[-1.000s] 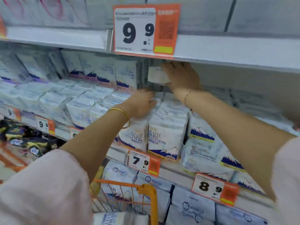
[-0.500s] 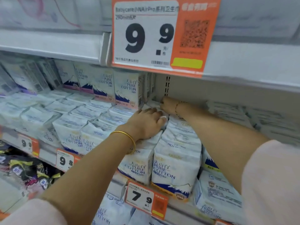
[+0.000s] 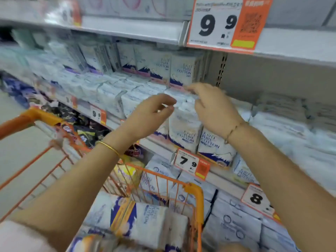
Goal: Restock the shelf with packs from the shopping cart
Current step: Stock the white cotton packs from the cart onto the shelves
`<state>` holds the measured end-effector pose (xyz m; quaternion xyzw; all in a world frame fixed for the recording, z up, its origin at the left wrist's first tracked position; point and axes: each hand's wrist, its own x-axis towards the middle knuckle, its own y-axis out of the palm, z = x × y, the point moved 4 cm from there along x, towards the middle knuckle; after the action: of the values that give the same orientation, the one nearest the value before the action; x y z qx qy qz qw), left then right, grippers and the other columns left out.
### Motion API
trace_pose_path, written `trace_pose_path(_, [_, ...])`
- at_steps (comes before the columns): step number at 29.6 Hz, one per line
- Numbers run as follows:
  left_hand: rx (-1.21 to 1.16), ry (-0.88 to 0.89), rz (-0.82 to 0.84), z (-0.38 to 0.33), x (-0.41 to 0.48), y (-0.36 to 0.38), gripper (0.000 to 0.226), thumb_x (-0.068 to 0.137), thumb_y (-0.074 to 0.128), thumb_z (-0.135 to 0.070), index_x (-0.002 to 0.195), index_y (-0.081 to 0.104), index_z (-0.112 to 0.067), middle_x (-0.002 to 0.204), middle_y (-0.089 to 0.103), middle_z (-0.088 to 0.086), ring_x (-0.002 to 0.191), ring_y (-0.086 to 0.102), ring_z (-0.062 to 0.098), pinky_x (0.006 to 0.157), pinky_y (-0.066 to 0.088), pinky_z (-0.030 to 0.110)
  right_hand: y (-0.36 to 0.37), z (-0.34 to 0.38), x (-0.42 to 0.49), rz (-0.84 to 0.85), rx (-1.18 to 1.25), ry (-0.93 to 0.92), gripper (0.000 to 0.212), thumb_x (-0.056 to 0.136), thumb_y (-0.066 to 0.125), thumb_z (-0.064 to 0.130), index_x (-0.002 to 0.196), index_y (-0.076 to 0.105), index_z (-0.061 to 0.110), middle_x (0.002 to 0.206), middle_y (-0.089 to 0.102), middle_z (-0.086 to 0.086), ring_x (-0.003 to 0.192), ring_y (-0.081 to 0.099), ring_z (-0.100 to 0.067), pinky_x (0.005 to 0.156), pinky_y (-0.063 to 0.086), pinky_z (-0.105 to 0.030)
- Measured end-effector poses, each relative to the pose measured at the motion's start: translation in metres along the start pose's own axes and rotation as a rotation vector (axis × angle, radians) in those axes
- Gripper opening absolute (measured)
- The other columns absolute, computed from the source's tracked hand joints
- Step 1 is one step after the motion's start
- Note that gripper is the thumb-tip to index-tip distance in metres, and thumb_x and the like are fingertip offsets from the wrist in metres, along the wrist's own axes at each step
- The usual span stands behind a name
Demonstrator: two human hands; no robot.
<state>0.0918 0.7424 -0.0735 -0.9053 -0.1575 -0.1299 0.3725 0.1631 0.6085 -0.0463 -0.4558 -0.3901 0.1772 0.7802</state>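
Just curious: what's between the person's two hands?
The head view shows the top of a white Pure Cotton pack between the left hand and the right hand.

Orange price tags (image 3: 225, 22), dark packets (image 3: 85, 128) below

Straight above the 7.9 price tag (image 3: 190, 164), white Pure Cotton packs (image 3: 185, 131) stand in a row on the shelf (image 3: 158, 144). Over that row the left hand (image 3: 152, 113) hovers, loosely bent and empty. The right hand (image 3: 212, 106) curls over the pack tops, its grip unclear. Below-left of the tag, the orange shopping cart (image 3: 198, 195) holds spare packs (image 3: 151, 220).
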Motion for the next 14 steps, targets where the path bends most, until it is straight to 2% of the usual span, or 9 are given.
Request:
trace_pose_path(2, [-0.085,-0.097,-0.093,0.016,-0.049,-0.022,0.015,0.096,0.048,-0.017,0.104,0.060,-0.019,0.099,0.065,-0.002,0.079,0.064,0.011,0.069,0.051,0.028,0.020,0.044,-0.051,0.007,0.265,-0.061,0.041,0.094,0.037,0.003,0.131,0.049,0.016,0.131,0.052,-0.006,0.119,0.048,-0.021,0.099,0.041,-0.037])
trace_pose_path(3, [-0.078,-0.133,-0.136,0.027,-0.073,-0.029,0.012,0.095,0.049,-0.015,0.098,0.060,-0.019,0.089,0.065,-0.002,0.070,0.063,0.011,0.064,0.050,0.029,0.038,0.060,-0.074,0.067,0.359,-0.072,0.040,0.095,0.038,0.004,0.130,0.050,0.016,0.129,0.053,-0.005,0.116,0.051,-0.020,0.097,0.042,-0.037])
trace_pose_path(5, [0.009,-0.204,-0.132,0.050,-0.118,-0.035,0.011,0.093,0.050,-0.012,0.090,0.060,-0.018,0.077,0.061,-0.006,0.063,0.059,0.006,0.058,0.046,0.019,0.079,0.078,-0.111,0.223,0.460,-0.059,0.039,0.096,0.038,0.007,0.131,0.048,0.019,0.122,0.056,-0.004,0.106,0.057,-0.021,0.091,0.046,-0.039])
trace_pose_path(6, [0.080,-0.250,-0.056,0.061,-0.137,-0.033,0.011,0.093,0.051,-0.012,0.091,0.060,-0.018,0.077,0.060,-0.007,0.066,0.059,0.005,0.059,0.045,0.015,0.099,0.082,-0.126,0.297,0.470,-0.047,0.039,0.097,0.038,0.009,0.133,0.046,0.020,0.116,0.057,-0.004,0.098,0.059,-0.022,0.089,0.047,-0.042])
trace_pose_path(7, [0.158,-0.291,0.073,0.074,-0.152,-0.029,0.011,0.093,0.052,-0.013,0.094,0.062,-0.018,0.084,0.062,-0.005,0.074,0.060,0.007,0.065,0.047,0.016,0.117,0.084,-0.138,0.360,0.469,-0.030,0.039,0.098,0.037,0.011,0.134,0.044,0.021,0.113,0.058,-0.004,0.090,0.059,-0.023,0.086,0.048,-0.044])
trace_pose_path(9, [0.297,-0.362,0.482,0.096,-0.179,-0.016,0.019,0.093,0.054,-0.020,0.110,0.062,-0.016,0.108,0.062,-0.001,0.098,0.060,0.013,0.087,0.050,0.029,0.142,0.084,-0.157,0.447,0.471,0.008,0.039,0.099,0.036,0.011,0.136,0.042,0.021,0.124,0.054,-0.005,0.093,0.058,-0.023,0.085,0.047,-0.042])
trace_pose_path(11, [0.386,-0.483,0.942,0.110,-0.204,-0.003,0.045,0.093,0.054,-0.037,0.131,0.051,-0.014,0.132,0.051,-0.001,0.123,0.049,0.018,0.104,0.040,0.036,0.154,0.080,-0.167,0.476,0.479,0.026,0.039,0.100,0.035,0.010,0.137,0.042,0.020,0.130,0.050,-0.004,0.095,0.055,-0.021,0.081,0.044,-0.035])
trace_pose_path(12, [0.418,-0.549,1.118,0.115,-0.213,0.002,0.056,0.091,0.054,-0.043,0.138,0.043,-0.014,0.138,0.045,-0.002,0.130,0.042,0.018,0.107,0.036,0.036,0.155,0.077,-0.168,0.467,0.478,0.027,0.039,0.099,0.035,0.009,0.136,0.043,0.020,0.128,0.051,-0.003,0.093,0.055,-0.020,0.080,0.044,-0.034])
trace_pose_path(14, [0.537,-0.605,1.298,0.126,-0.220,0.004,0.067,0.087,0.059,-0.046,0.142,0.037,-0.014,0.142,0.042,0.001,0.133,0.038,0.021,0.107,0.034,0.036,0.154,0.072,-0.167,0.438,0.468,0.046,0.038,0.096,0.037,0.007,0.130,0.047,0.021,0.120,0.054,0.000,0.095,0.059,-0.021,0.082,0.048,-0.040])
